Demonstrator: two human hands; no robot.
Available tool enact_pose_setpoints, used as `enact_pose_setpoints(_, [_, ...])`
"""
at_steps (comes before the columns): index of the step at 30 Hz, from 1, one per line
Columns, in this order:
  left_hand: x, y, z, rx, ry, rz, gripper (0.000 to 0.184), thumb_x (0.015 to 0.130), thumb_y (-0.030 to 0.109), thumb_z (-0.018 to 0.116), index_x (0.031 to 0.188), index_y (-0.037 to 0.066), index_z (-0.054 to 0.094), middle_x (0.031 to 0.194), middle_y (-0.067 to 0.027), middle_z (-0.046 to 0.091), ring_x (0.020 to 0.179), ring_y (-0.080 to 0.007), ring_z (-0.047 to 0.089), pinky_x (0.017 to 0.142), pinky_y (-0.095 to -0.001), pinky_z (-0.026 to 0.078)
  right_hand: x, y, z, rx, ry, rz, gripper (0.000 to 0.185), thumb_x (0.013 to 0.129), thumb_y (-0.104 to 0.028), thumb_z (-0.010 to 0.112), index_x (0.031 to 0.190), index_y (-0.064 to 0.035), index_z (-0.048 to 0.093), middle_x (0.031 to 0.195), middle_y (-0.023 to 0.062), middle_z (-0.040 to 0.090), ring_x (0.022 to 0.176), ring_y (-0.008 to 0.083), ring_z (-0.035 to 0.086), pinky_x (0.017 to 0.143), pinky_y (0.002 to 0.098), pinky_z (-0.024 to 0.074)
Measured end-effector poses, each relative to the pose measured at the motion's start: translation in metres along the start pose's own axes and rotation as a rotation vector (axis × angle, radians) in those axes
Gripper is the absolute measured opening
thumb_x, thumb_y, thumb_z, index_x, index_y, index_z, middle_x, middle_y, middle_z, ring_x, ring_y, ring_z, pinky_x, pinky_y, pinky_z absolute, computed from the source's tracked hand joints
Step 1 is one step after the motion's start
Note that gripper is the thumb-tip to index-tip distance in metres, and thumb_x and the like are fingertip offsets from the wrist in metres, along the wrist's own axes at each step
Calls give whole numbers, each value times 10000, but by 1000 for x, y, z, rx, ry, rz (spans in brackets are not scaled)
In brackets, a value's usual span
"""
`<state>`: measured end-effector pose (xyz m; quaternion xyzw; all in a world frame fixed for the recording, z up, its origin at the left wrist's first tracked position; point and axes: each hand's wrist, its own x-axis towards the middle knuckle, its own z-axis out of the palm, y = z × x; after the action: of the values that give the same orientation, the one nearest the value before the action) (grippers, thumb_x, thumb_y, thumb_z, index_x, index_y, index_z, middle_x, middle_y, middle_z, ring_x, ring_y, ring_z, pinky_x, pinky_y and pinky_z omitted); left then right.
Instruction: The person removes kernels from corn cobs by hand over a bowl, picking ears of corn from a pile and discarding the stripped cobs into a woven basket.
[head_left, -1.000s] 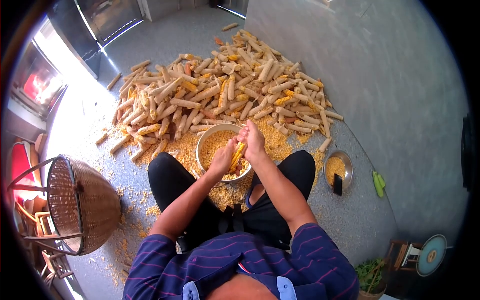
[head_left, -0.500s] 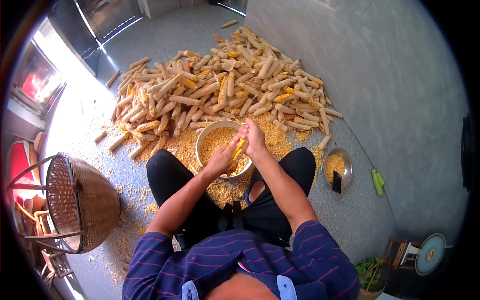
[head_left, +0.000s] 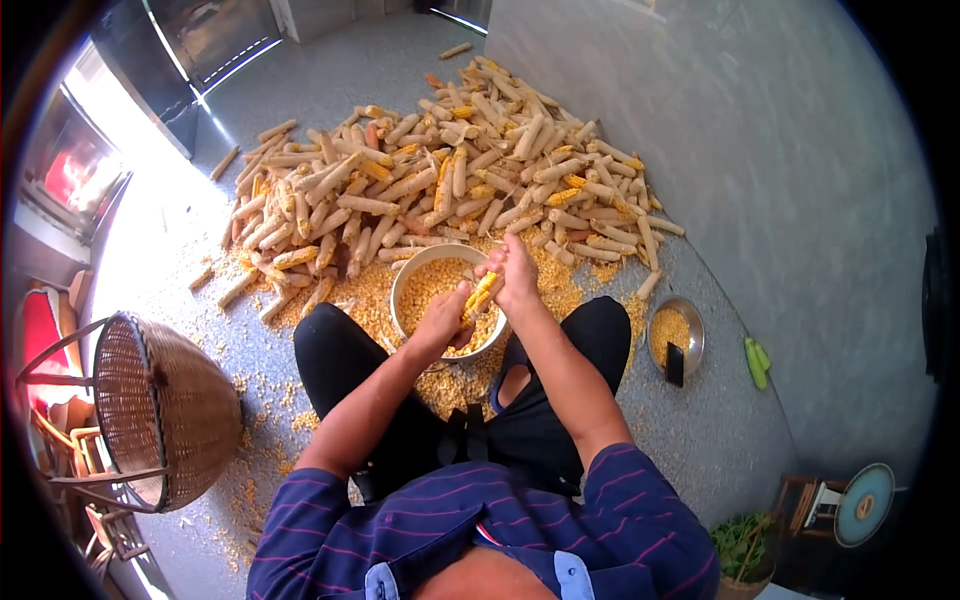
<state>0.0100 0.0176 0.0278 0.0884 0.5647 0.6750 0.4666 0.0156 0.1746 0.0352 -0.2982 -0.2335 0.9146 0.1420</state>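
A: Hands, quick?
B: Both busy. Clock centred on the white bowl [head_left: 394, 305]: left hand [head_left: 440, 322] at about 6, right hand [head_left: 516, 276] at 2. Both are clamped on one corn cob [head_left: 484, 291].
A: Where's the cob exactly?
B: Over the bowl's right part, toward 3, tilted along a 1-to-7 line. Right has the upper end, left the lower. Yellow kernels show between them. Can't tell if either palm hides anything else.
A: Handling note?
B: My call: firm grip at both ends, pressure along the rows, cob low and inside the rim so loose bits drop onto the kernels [head_left: 432, 282] in the bowl. Right hand sits near the edge, so nudging the work toward 9 seems safer. Turning the cob in small steps should bring up full rows.
A: Surroundings?
B: Heap of cobs [head_left: 405, 190] at 12, spilled kernels [head_left: 550, 285] around the bowl, metal bowl [head_left: 699, 352] just past 3, wicker basket [head_left: 195, 420] at 8.
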Motion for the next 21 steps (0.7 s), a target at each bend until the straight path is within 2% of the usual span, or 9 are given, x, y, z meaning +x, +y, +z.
enact_pose_setpoints(3, [-9, 10, 6, -84, -10, -18, 504, 1013, 462, 329, 809, 44, 523, 473, -36, 432, 350, -136, 400, 340, -262, 269, -2, -2, 2, 4, -107, 17, 241, 939, -253, 495, 761, -137, 382, 592, -20, 378, 489, 117, 383, 535, 350, 429])
enact_pose_setpoints(8, [-9, 7, 13, -247, 45, -100, 496, 1007, 484, 333, 835, 56, 518, 476, -44, 437, 356, -141, 413, 348, -263, 273, 9, -1, -2, 30, -85, 34, 230, 939, -252, 495, 769, -145, 382, 587, -24, 368, 485, 112, 380, 539, 349, 425])
enact_pose_setpoints(11, [-6, 6, 10, -217, 111, -34, 485, 1005, 481, 346, 850, 57, 521, 478, -41, 435, 355, -133, 400, 351, -258, 261, 12, -2, -4, 61, -34, 45, 237, 938, -262, 504, 759, -155, 391, 581, -30, 369, 482, 108, 383, 536, 340, 416])
enact_pose_setpoints(13, [-10, 10, 7, 84, -11, 86, 464, 1008, 465, 354, 856, 58, 515, 480, -37, 431, 357, -126, 384, 351, -257, 250, 10, -4, -3, 47, -22, 37, 250, 937, -274, 513, 745, -163, 398, 577, -35, 373, 480, 105, 387, 533, 328, 406])
enact_pose_setpoints(14, [-10, 10, 6, 82, -12, 84, 464, 1008, 465, 354, 856, 58, 515, 480, -37, 431, 357, -126, 384, 351, -257, 250, 9, -5, -3, 68, -61, 52, 240, 941, -267, 508, 762, -154, 394, 581, -31, 373, 480, 107, 383, 537, 340, 417])
enact_pose_setpoints(17, [-9, 6, 3, -71, -59, -8, 451, 1010, 450, 361, 899, 47, 529, 483, -33, 436, 360, -123, 387, 351, -259, 258, 6, -3, -3, 70, -89, 62, 237, 948, -267, 501, 778, -145, 390, 585, -27, 376, 480, 108, 381, 539, 350, 428])
enact_pose_setpoints(21, [-6, 0, 4, -209, -19, -18, 455, 1012, 451, 356, 939, 43, 543, 500, -39, 463, 362, -130, 416, 358, -250, 272, 11, -2, -3, 48, -66, 35, 248, 946, -274, 502, 768, -142, 392, 588, -22, 389, 482, 113, 390, 525, 357, 430])
